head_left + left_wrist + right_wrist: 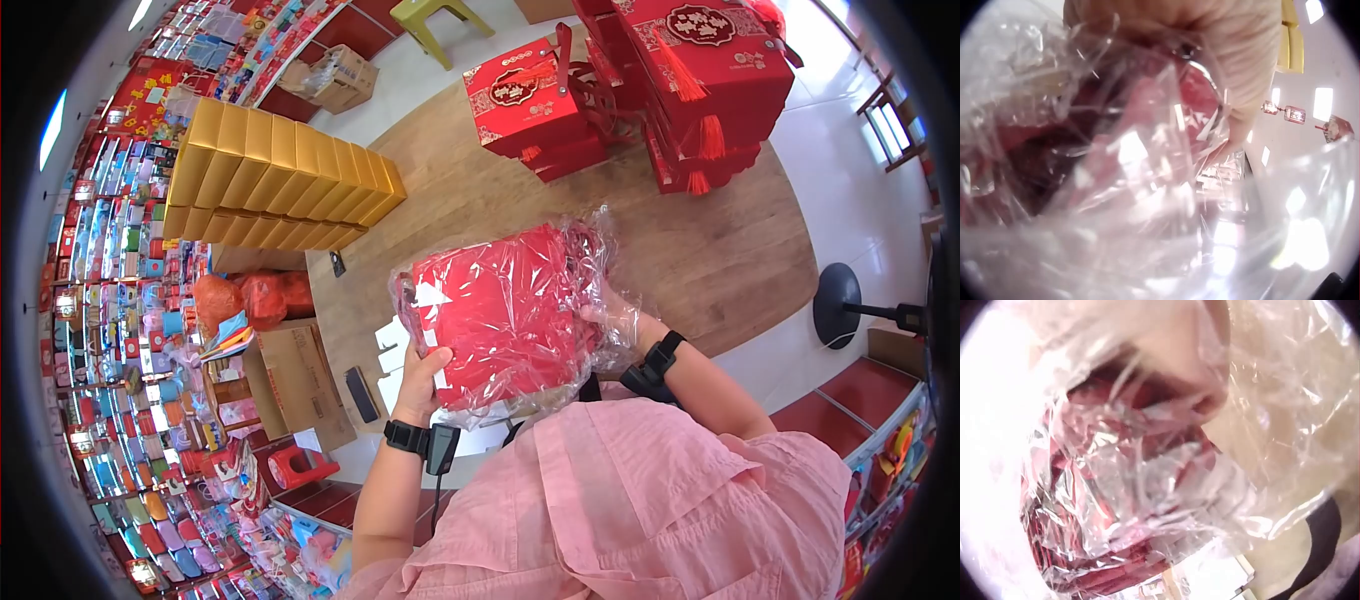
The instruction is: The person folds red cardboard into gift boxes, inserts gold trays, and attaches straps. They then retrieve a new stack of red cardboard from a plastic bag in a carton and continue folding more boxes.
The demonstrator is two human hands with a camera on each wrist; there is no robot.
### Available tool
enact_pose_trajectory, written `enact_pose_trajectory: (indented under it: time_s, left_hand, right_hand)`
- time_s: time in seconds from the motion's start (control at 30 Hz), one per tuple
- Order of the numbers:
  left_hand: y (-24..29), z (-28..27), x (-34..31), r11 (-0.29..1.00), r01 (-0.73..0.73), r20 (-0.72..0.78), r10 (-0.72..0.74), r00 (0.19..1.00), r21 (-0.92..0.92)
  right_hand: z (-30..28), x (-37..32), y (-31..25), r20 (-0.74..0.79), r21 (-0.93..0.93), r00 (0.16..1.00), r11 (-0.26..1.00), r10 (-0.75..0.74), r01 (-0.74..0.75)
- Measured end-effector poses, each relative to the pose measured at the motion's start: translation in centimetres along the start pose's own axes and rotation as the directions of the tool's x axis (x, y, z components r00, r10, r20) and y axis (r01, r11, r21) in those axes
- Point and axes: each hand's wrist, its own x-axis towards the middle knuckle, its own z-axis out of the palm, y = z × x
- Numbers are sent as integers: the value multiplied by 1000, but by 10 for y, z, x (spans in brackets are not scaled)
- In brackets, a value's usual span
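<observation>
A red flat bundle (505,310) in crinkled clear plastic is held between both hands above the near edge of the wooden table. The left hand (420,385) grips its lower left side, thumb on top, fingers hidden beneath. At the right side, the right hand (628,322) grips the bundle through loose plastic, its fingers mostly hidden. In the left wrist view the left hand (1210,56) is behind shiny plastic. The right wrist view has the right hand (1179,356) against the red layers (1104,575), with film over them.
Gold boxes (280,170) stand in a long row at the table's left. Red gift boxes (535,100) with tassels are stacked at the far right of the wooden table (440,160). A dark phone-like object (361,394) and white pieces (392,345) lie left of the bundle.
</observation>
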Motion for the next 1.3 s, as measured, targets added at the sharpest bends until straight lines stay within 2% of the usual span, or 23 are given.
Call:
enact_pose_trajectory:
  time_s: [0.07, 0.17, 0.23, 0.27, 0.3, 0.37, 0.4, 0.5, 0.53, 0.57, 0.63, 0.67, 0.7, 0.73, 0.77, 0.8, 0.83, 0.9, 0.97, 1.03, 1.07, 1.13, 1.3]
  left_hand:
    - [4, 2, 1, 1000, 2, -14, -2, 1000, 10]
    - [15, 8, 0, 998, -8, -57, 12, 998, 67]
    - [24, 14, -3, 966, -89, -67, 108, 992, 241]
    - [25, 10, -2, 933, -125, -68, 157, 985, 337]
    - [27, 9, -4, 932, -129, -75, 164, 984, 339]
    - [36, 14, -9, 872, -220, -85, 283, 955, 437]
    - [41, 20, -13, 905, -296, -95, 338, 936, 305]
    - [58, 1, -24, 913, -263, -169, 326, 930, 313]
    - [65, 7, -33, 875, -262, -210, 369, 905, 408]
    - [67, 4, -37, 876, -262, -228, 375, 899, 406]
    - [74, -9, -47, 759, -265, -272, 501, 822, 595]
    - [81, -13, -52, 738, -329, -280, 569, 774, 590]
    - [90, -15, -61, 740, -326, -293, 571, 767, 588]
    - [100, -17, -71, 728, -333, -324, 601, 731, 599]
    - [107, -20, -80, 715, -340, -353, 630, 692, 610]
    - [111, -24, -88, 721, -336, -369, 630, 684, 607]
    - [114, -28, -95, 680, -294, -356, 645, 676, 671]
    - [126, -36, -106, 624, -242, -353, 673, 650, 743]
    - [136, -70, -112, 533, -331, -259, 753, 605, 779]
    - [160, -104, -132, 533, -256, -326, 762, 559, 806]
    - [168, -120, -142, 542, -250, -339, 759, 556, 802]
    - [180, -151, -158, 513, -148, -353, 745, 565, 846]
    - [157, -243, -193, 564, -98, -451, 742, 496, 820]
  right_hand:
    - [-2, 0, 2, 0, -39, 999, 998, -47, 47]
    - [8, -6, -6, 95, -16, 991, 996, -90, 92]
    - [19, -9, -17, 104, 14, 991, 996, 84, -86]
    - [15, -1, -14, 28, -73, 983, 981, 180, -178]
    - [17, 0, -13, 37, -77, 983, 981, 181, -178]
    - [23, 1, -11, -75, 46, 980, 982, 185, -182]
    - [22, 0, -10, -66, 41, 980, 982, 189, -187]
    - [11, -7, -5, 56, 388, 989, 910, 137, -148]
    - [26, -14, -23, 32, 392, 986, 905, 163, -162]
    - [30, -17, -30, 45, 382, 984, 907, 174, -178]
    - [34, -17, -37, -75, 370, 994, 928, 77, -45]
    - [26, -16, -40, -41, 335, 995, 939, 92, -73]
    - [7, -11, -35, -32, 327, 994, 941, 101, -85]
    - [-18, -2, -23, -54, 200, 996, 978, 73, -61]
    - [-16, 0, -26, -70, 68, 997, 997, 40, -35]
    - [-6, 0, -23, -159, 188, 986, 979, -52, 82]
    - [-9, 0, -21, -150, 178, 988, 982, -41, 68]
    - [-30, 4, -15, 33, 162, 999, 987, 2, -7]
    - [-38, 8, -9, 90, 105, 996, 994, -8, -1]
    - [-17, -4, -26, -70, 93, 997, 995, -20, 27]
    - [-24, -5, -26, -94, 56, 996, 998, -11, 16]
    - [-31, -8, -28, -116, 31, 993, 999, -22, 25]
    - [-72, -9, -24, -131, -9, 991, 1000, -16, 14]
